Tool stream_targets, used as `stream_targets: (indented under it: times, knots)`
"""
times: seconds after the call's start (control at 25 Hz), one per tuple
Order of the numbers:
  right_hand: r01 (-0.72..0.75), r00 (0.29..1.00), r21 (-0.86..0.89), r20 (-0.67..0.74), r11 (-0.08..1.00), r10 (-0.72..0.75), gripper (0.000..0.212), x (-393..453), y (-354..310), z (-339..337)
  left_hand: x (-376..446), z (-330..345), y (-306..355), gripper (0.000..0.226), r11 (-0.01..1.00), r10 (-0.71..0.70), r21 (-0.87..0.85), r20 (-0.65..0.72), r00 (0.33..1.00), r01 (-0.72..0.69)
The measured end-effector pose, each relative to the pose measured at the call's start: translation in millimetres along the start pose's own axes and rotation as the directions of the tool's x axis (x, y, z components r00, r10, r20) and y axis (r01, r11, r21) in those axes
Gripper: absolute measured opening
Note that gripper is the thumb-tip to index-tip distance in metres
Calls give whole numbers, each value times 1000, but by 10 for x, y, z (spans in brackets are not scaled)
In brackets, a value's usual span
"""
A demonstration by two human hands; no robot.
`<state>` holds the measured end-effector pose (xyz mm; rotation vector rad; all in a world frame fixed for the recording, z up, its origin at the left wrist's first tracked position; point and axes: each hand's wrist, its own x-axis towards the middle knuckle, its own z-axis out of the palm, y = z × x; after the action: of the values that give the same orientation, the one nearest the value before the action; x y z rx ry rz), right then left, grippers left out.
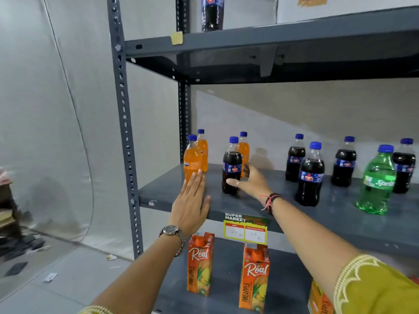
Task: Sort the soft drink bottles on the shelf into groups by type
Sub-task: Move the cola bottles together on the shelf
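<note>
On the grey middle shelf (283,207) three orange soda bottles stand at the left: one in front (191,160), one behind it (202,148), one further right (244,150). A dark cola bottle (231,168) stands in front of that last one. My right hand (251,180) is open with its fingers spread just right of this cola bottle, thumb near its lower part. My left hand (191,205) lies flat and open at the shelf's front edge, fingertips by the front orange bottle. Several more cola bottles (309,175) and a green Sprite bottle (377,180) stand to the right.
A price tag (246,227) hangs on the shelf's front edge. Pineapple juice cartons (200,264) (254,277) stand on the shelf below. Another cola bottle (212,13) stands on the top shelf. The perforated grey upright (125,132) bounds the shelf on the left.
</note>
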<state>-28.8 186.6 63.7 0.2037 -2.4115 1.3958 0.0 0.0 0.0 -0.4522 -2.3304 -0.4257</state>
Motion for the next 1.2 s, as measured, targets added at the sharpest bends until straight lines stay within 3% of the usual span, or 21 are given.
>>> stream_targets:
  times: [0.12, 0.32, 0.44, 0.64, 0.72, 0.84, 0.92, 1.04, 1.2]
  knots:
    - [6, 1000, 64, -8, 998, -5, 64, 50, -10, 121, -20, 49, -39, 71, 999, -45, 12, 61, 997, 45]
    - [31, 989, 53, -144, 998, -23, 51, -86, 11, 41, 1, 43, -50, 65, 998, -38, 57, 118, 992, 31]
    - [33, 980, 122, -197, 992, -8, 53, -328, 109, -297, 22, -21, 103, 52, 1000, -4, 15, 192, 981, 1]
    - [69, 952, 95, -303, 993, -37, 54, -833, 284, -1128, 139, -128, 563, 48, 979, -48, -168, 365, 930, 117]
    - [63, 929, 25, -368, 998, -49, 52, -1001, 392, -1461, 178, -96, 838, 45, 993, 32, -120, 393, 919, 17]
    - [27, 899, -69, -435, 997, -54, 56, -1153, 584, -1873, 145, 32, 1389, 44, 986, 150, 13, 364, 919, -166]
    - [-18, 892, -107, -450, 994, -33, 55, -1167, 698, -2028, 102, 195, 1695, 57, 976, 187, 50, 316, 930, -213]
    - [-52, 898, -112, -440, 992, -3, 61, -1079, 865, -2119, 108, 451, 2059, 82, 984, 141, 68, 289, 947, -167]
    - [-44, 910, -63, -414, 997, 13, 75, -936, 984, -2087, 64, 590, 2269, 86, 993, 29, 102, 231, 973, -53]
